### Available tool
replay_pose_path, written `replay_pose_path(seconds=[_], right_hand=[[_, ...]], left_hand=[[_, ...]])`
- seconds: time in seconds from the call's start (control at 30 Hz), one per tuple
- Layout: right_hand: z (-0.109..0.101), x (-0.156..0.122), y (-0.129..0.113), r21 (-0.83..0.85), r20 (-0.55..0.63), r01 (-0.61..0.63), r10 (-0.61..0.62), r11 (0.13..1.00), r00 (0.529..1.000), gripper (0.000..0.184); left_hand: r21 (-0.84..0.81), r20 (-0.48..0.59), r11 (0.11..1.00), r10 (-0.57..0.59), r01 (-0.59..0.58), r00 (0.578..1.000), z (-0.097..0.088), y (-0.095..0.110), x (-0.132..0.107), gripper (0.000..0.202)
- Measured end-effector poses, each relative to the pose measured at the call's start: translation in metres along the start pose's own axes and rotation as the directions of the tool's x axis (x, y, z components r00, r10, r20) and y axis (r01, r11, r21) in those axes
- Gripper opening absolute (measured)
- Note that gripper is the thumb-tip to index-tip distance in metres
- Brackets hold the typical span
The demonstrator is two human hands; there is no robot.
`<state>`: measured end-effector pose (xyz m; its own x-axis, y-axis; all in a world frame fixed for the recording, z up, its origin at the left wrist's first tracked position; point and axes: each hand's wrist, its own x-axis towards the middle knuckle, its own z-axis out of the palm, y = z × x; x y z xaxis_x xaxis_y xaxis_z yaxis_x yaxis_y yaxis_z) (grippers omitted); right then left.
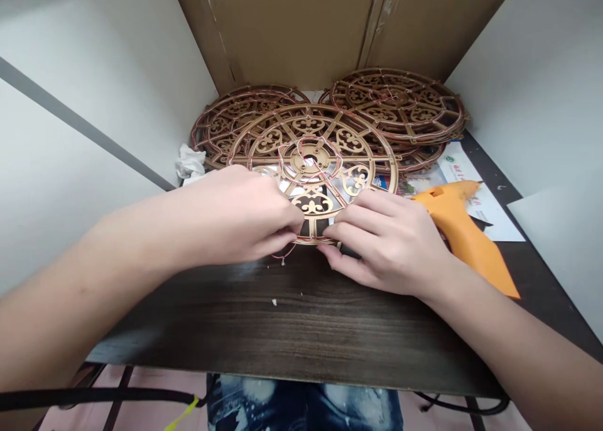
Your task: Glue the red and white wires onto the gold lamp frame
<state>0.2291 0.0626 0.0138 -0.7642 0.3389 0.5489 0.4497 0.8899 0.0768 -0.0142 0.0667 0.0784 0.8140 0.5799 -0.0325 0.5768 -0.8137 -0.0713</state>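
In the head view, at the middle of a dark wood-grain tabletop (pixel 330 324): a round gold-brown openwork frame (pixel 298 161) with scrollwork motifs and thin wiring about the hub, near edge between both hands. Left hand (pixel 254 214) at the front rim, curled nearly into a fist, fingertips mostly hidden; cannot tell how tight the pinch, or whether on rim or wire. Just below, a loose loop of thin red-and-white wire (pixel 289 252) hanging past the rim. Right hand (pixel 386 239) half curled over the same rim, a little to the right, thumb low against the edge and fingertips on top, apparently with a light hold on the frame.

Behind, two piles of similar wired frames, left (pixel 219 126) and right (pixel 396 98), close against the worked one. Beside the right wrist, an orange plastic pistol-shaped tool (pixel 464 230), probably a glue gun.

Possible trouble: wire pulled loose or nicked through a hard tug or a pinch against the rim; loop snagged on a neighbouring frame through crowding; forearm burnt or tool knocked through nearness, if hot.

Writing: red Chinese characters and a green round emblem on a white printed sheet (pixel 459 173), too small to read surely. No legible brand on the orange tool.
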Motion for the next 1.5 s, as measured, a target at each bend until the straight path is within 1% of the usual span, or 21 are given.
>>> replay_pose_path(seconds=[0.1,0.17,0.27,0.33,0.43,0.53,0.67,0.77,0.87,0.93,1.0,1.07,1.13,1.2,1.37,1.5], right_hand=[[0.0,0.0,-0.001,-0.005,-0.004,0.012,-0.012,1.0,1.0,0.024],[0.001,0.0,-0.002,-0.022,0.003,0.022,-0.022,1.0,1.0,0.025],[0.003,0.002,-0.004,-0.05,0.001,0.04,-0.04,0.998,0.999,0.028],[0.004,0.003,-0.004,-0.052,-0.013,0.043,-0.044,0.998,0.999,0.029],[0.005,0.003,-0.005,-0.047,-0.023,0.041,-0.042,0.998,0.999,0.03],[0.006,0.002,-0.005,-0.043,-0.032,0.031,-0.032,0.999,0.999,0.031],[0.008,0.001,-0.005,-0.04,-0.041,0.026,-0.028,0.999,0.999,0.03],[0.009,0.001,-0.006,-0.041,-0.041,0.03,-0.032,0.999,0.999,0.03],[0.009,0.002,-0.006,-0.029,-0.044,0.023,-0.024,0.999,0.999,0.028],[0.009,0.002,-0.006,-0.022,-0.044,0.022,-0.023,1.0,0.999,0.027],[0.009,0.002,-0.005,-0.022,-0.044,0.025,-0.026,0.999,0.999,0.027],[0.009,0.002,-0.005,-0.03,-0.049,0.03,-0.031,0.999,0.998,0.027],[0.009,0.001,-0.005,-0.045,-0.061,0.037,-0.04,0.998,0.997,0.028],[0.009,0.0,-0.005,-0.067,-0.078,0.05,-0.055,0.997,0.995,0.029],[0.011,0.001,-0.005,-0.091,-0.098,0.066,-0.075,0.994,0.992,0.029],[0.011,0.0,-0.004,-0.089,-0.098,0.057,-0.066,0.994,0.993,0.028]], left_hand=[[-0.048,-0.043,0.998,0.043,-0.045,0.998,0.002,0.001,0.003,0.017],[-0.076,-0.029,0.996,0.041,-0.044,0.999,0.002,0.003,0.005,0.016],[-0.05,0.071,0.999,-0.015,0.019,0.997,0.0,0.007,0.009,0.016],[-0.018,0.117,0.998,-0.059,0.061,0.991,-0.003,0.012,0.011,0.017],[0.037,0.144,0.992,-0.128,0.124,0.981,-0.006,0.02,0.015,0.021],[0.061,0.138,0.982,-0.187,0.18,0.973,-0.007,0.028,0.016,0.024],[-0.067,0.126,0.956,-0.275,0.284,0.953,-0.005,0.035,0.014,0.019],[-0.181,0.132,0.924,-0.316,0.337,0.939,-0.002,0.036,0.01,0.022],[-0.261,0.097,0.912,-0.303,0.318,0.948,0.001,0.034,0.006,0.023],[-0.282,0.08,0.912,-0.288,0.299,0.954,0.001,0.033,0.005,0.024],[-0.285,0.087,0.909,-0.291,0.304,0.953,0.0,0.033,0.007,0.024],[-0.293,0.124,0.897,-0.309,0.332,0.943,-0.002,0.033,0.01,0.024],[-0.304,0.174,0.875,-0.338,0.377,0.925,-0.004,0.034,0.013,0.024],[-0.301,0.199,0.858,-0.37,0.415,0.908,-0.005,0.037,0.016,0.024],[-0.253,0.145,0.851,-0.437,0.46,0.888,0.002,0.046,0.019,0.025],[-0.223,0.12,0.82,-0.514,0.527,0.85,0.008,0.053,0.019,0.021]])
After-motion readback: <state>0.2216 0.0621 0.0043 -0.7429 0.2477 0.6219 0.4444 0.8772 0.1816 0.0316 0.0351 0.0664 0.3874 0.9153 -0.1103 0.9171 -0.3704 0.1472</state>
